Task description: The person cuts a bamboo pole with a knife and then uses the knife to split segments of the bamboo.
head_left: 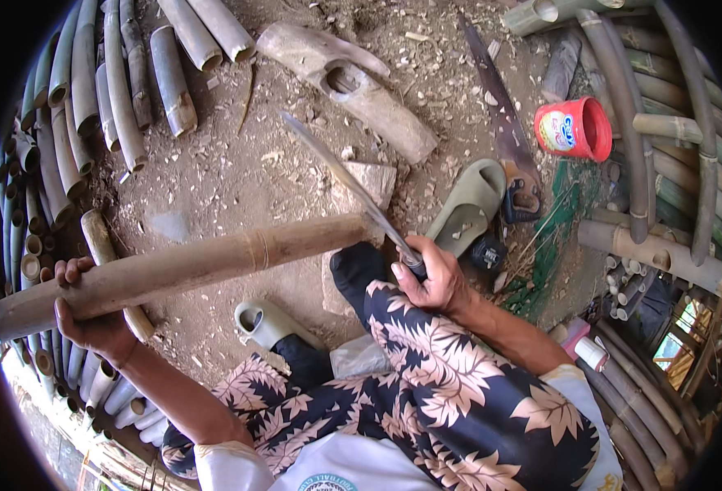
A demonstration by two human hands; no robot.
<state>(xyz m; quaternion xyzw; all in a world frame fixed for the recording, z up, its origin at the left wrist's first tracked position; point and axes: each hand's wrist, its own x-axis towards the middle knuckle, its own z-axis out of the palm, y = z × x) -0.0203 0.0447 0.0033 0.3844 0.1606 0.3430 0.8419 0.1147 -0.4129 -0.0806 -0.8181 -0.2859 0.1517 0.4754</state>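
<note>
My left hand (99,331) is closed round a thick bamboo pole (189,270) near its left end, with fingers over the top and the thumb in front. The pole lies slantwise across my front, and its right end is close to a pale wooden block (369,182). In my right hand (436,278) is the dark handle of a long knife (336,169). Its narrow blade points up and to the left, crossing over the pole's right end. Whether the blade touches the bamboo I cannot tell.
Cut bamboo lengths (173,82) are stacked along the left. Ahead lie a hollowed log (353,86) and a handsaw (500,106) on chip-strewn ground. A red bucket (592,129), green netting (553,229) and a bamboo frame (639,139) are to the right. Sandals (467,209) lie near my feet.
</note>
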